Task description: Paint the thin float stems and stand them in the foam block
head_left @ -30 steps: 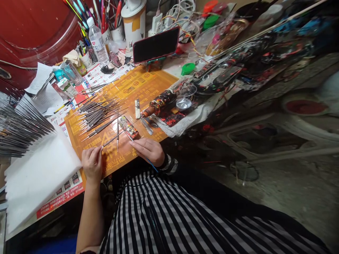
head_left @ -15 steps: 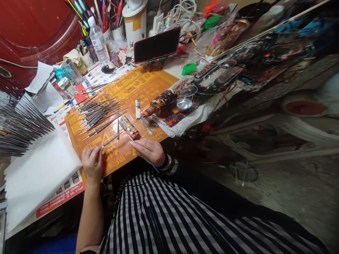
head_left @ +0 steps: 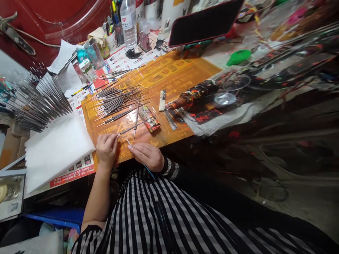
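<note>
Near edge of the orange mat (head_left: 196,70), head cam: left hand (head_left: 106,150) has fingertips pinched tight on a slim dark stick (head_left: 129,130); right hand (head_left: 147,157) is closed round a blue-handled tool (head_left: 149,172). Tool tip just shifted from the stick's far end toward the left fingers, so maybe between passes. Foam (head_left: 60,148) crowds the left edge, stick pile (head_left: 113,100) lies beyond; roomier by the near right corner.
</note>
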Action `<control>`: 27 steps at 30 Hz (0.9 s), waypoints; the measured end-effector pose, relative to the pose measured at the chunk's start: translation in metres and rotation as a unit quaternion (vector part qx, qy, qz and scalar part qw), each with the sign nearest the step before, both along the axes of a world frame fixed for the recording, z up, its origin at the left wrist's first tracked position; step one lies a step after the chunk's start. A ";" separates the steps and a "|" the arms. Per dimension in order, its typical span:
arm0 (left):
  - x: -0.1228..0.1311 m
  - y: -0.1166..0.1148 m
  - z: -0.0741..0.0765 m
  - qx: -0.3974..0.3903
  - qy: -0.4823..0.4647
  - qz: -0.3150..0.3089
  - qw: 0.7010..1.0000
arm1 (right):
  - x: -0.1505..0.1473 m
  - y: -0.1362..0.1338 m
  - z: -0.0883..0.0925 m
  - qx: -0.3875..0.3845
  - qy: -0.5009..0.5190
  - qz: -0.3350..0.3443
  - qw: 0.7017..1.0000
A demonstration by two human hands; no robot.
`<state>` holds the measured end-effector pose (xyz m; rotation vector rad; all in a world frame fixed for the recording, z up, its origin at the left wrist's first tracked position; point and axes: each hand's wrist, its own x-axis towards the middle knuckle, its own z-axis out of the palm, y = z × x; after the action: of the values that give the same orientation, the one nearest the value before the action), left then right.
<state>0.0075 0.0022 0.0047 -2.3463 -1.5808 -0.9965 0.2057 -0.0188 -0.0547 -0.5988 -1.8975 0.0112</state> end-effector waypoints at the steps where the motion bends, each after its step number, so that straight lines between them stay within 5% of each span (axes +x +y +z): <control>1: 0.001 -0.001 0.000 -0.004 0.000 0.003 1.000 | -0.001 0.000 -0.001 -0.002 -0.005 -0.005 1.000; 27: 0.001 -0.003 -0.002 -0.018 -0.010 -0.001 1.000 | -0.002 -0.003 -0.009 -0.024 -0.052 -0.022 0.998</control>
<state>0.0088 -0.0010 0.0031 -2.3702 -1.6167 -1.0023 0.2042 -0.0222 -0.0635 -0.6865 -1.9891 -0.0032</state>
